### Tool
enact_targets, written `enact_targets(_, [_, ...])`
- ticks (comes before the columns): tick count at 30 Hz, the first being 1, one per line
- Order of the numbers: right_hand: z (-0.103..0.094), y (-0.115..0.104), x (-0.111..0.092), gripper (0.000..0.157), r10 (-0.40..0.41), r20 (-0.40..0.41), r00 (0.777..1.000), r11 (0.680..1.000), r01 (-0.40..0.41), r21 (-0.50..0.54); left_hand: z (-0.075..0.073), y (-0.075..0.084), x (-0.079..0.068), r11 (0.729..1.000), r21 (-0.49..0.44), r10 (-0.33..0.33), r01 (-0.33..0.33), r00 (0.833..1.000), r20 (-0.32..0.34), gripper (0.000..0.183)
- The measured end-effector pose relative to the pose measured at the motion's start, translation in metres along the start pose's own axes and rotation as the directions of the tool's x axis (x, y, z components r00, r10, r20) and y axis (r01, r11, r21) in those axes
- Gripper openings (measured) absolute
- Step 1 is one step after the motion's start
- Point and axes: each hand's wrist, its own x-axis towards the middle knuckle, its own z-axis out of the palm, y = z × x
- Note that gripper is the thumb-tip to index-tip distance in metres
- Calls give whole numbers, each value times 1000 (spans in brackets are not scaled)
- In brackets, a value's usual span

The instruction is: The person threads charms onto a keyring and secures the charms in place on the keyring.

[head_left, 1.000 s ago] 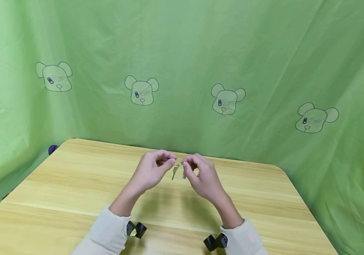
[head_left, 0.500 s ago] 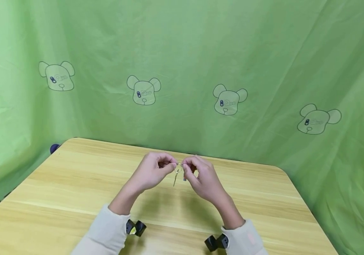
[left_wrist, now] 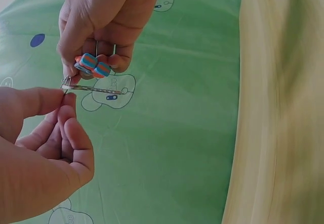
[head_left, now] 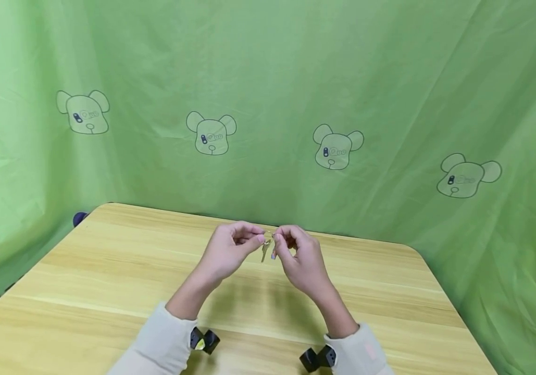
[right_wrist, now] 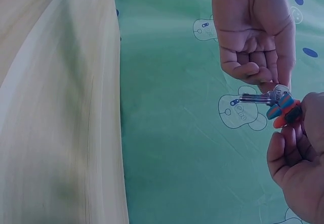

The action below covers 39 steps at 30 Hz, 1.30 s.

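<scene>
Closely pinching the ring (left_wrist: 66, 84) with left hand (head_left: 230, 251) and, seemingly, right hand (head_left: 303, 258); just shifted slightly rightward with key (head_left: 265, 252) and charm (left_wrist: 94, 65), above the table (head_left: 122, 265), short of its far edge; apparently mid-job.

Left hand (head_left: 230, 249) at the frame's lower centre, thumb (head_left: 248, 245) and forefinger (head_left: 245, 227) pinching, right hand (head_left: 302, 259) close beside, also pinching, forearms (head_left: 190, 298) slanting inward from the bottom edge
</scene>
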Motion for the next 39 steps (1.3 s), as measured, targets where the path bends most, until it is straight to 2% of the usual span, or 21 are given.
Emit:
enact_targets(4, [4, 18, -2, 7, -45, 3, 999, 999, 45, 0, -1, 1, -1, 1000, 10, 6, -6, 999, -35, 7])
enact_targets(9, [6, 18, -2, 8, -118, 28, 993, 992, 119, -30, -4, 2, -3, 999, 49, 20, -18, 999, -39, 7])
enact_targets(15, [6, 18, -3, 7, -167, 50, 985, 984, 169, -48, -7, 3, -3, 998, 63, 30, -28, 999, -25, 6])
enact_targets(31, [4, 17, -3, 7, -191, 80, 978, 978, 197, -75, -10, 2, -1, 993, 111, 42, -47, 998, 46, 6])
enact_targets(35, [4, 18, -3, 6, -211, 68, 975, 973, 216, -79, -9, 2, -1, 994, 106, 28, -32, 999, 37, 5])
enact_targets(39, [5, 19, -3, 7, -202, 40, 979, 975, 204, -89, -7, 3, -1, 998, 55, -4, 2, 1000, 21, 7])
